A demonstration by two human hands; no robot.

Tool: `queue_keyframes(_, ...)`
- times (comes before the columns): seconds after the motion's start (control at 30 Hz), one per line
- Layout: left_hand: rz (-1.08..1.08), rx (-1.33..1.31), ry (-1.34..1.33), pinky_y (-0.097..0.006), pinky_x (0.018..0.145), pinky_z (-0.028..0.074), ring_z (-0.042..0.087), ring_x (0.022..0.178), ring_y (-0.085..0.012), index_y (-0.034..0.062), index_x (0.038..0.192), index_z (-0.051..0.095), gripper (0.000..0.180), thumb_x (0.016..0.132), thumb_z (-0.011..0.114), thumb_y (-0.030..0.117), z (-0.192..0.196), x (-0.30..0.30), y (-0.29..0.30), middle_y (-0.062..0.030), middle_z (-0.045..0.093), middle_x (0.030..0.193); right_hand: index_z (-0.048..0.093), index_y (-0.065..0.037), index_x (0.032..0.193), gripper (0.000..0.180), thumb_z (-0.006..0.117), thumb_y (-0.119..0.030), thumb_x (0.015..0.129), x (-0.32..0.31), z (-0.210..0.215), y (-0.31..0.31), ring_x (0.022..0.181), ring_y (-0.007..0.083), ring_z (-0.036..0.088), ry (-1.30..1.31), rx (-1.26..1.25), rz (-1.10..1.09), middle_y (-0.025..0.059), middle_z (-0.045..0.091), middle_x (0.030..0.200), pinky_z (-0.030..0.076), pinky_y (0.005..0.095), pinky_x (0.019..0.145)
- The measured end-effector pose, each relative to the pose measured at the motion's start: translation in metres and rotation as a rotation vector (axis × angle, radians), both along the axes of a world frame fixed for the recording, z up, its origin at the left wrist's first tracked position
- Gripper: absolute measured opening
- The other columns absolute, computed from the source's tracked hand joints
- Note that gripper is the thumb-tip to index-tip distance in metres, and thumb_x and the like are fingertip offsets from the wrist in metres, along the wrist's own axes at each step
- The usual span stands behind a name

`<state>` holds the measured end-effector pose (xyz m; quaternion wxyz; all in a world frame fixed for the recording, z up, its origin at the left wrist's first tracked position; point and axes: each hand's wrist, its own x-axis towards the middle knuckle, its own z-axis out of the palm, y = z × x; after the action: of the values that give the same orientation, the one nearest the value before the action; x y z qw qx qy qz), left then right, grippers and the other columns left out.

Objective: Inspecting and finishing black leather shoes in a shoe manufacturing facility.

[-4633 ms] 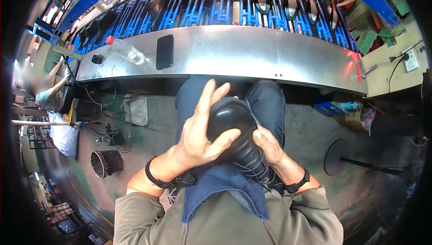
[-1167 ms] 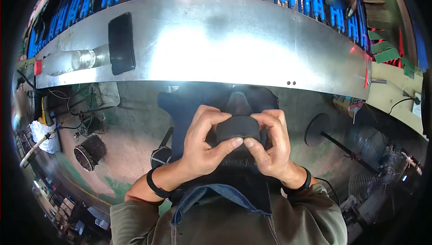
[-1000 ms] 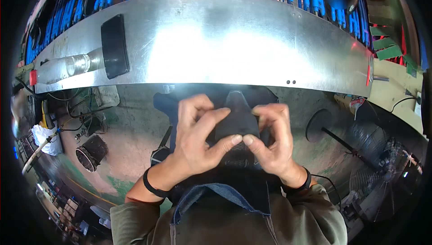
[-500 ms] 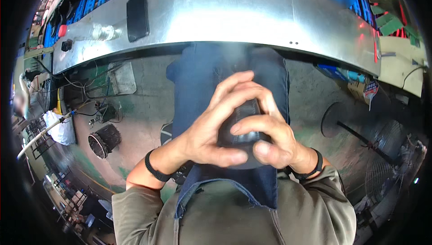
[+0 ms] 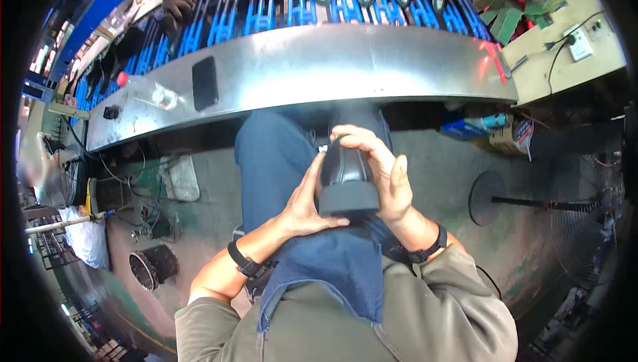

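Observation:
A black leather shoe (image 5: 344,165) is held over my lap, its thick dark heel (image 5: 349,198) turned toward me. My left hand (image 5: 304,208) grips its left side, with the thumb stretched along the bottom of the heel. On the other side, my right hand (image 5: 385,175) wraps round the shoe, fingers bent over its far part. The shoe's far end is partly hidden by those fingers. Beneath it lies my dark blue apron (image 5: 325,262).
A metal ledge (image 5: 279,73) ahead bears a black phone (image 5: 205,83) and a clear bottle (image 5: 156,93) with a red cap. Beyond it, blue racks (image 5: 262,0) carry several shoes. A co-worker's hand (image 5: 178,2) is there. A black bucket (image 5: 154,268) and a fan (image 5: 575,209) flank me.
My view has tilted up, showing more of the racks. The shoe's heel has come clear of my hands, which have moved apart to its two sides.

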<state>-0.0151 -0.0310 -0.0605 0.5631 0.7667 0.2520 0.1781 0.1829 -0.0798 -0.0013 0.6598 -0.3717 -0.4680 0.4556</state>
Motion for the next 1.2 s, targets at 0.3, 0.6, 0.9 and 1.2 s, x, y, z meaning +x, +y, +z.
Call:
queue_keyframes(0.3, 0.212, 0.673, -0.218, -0.049, 0.116, 0.033, 0.043, 0.139, -0.0405, 0.0028, 0.149, 0.036, 0.113, 0.059, 0.097, 0.036, 0.089, -0.021, 0.084, -0.0249, 0.043, 0.150, 0.039, -0.002, 0.149, 0.064, 0.066, -0.028, 0.098, 0.036, -0.009, 0.047, 0.134, 0.0247, 0.049, 0.680, -0.426, 0.144, 0.0175, 0.051, 0.144, 0.039, 0.0391, 0.111)
queue_keyframes(0.6, 0.437, -0.215, -0.333, -0.040, 0.112, 0.038, 0.048, 0.132, -0.0259, -0.0028, 0.149, 0.029, 0.084, 0.087, 0.078, 0.026, 0.038, 0.013, 0.019, -0.0168, 0.047, 0.141, 0.029, 0.000, 0.154, 0.085, 0.079, -0.020, 0.088, 0.002, -0.039, 0.024, 0.137, 0.0253, 0.046, -0.061, -0.138, 0.127, 0.0182, 0.048, 0.147, 0.036, 0.0390, 0.116)
queue_keyframes(0.9, 0.279, -0.271, -0.342, -0.037, 0.113, 0.037, 0.050, 0.132, -0.0243, -0.0039, 0.148, 0.039, 0.068, 0.091, 0.072, 0.012, 0.048, 0.046, 0.084, -0.0171, 0.052, 0.141, 0.036, 0.000, 0.151, 0.085, 0.077, -0.039, 0.088, 0.024, -0.048, 0.055, 0.137, 0.0236, 0.045, -0.043, -0.207, 0.069, 0.0158, 0.050, 0.144, 0.035, 0.0380, 0.115)
queue_keyframes(1.2, 0.496, -0.030, -0.212, -0.034, 0.107, 0.042, 0.056, 0.123, -0.0216, -0.0077, 0.141, 0.047, 0.052, 0.097, 0.066, 0.012, 0.005, 0.062, 0.090, -0.0161, 0.059, 0.131, 0.045, 0.000, 0.145, 0.067, 0.071, -0.033, 0.092, 0.009, -0.084, 0.080, 0.127, 0.0231, 0.053, -0.072, -0.260, -0.107, 0.0155, 0.058, 0.134, 0.039, 0.0346, 0.110)
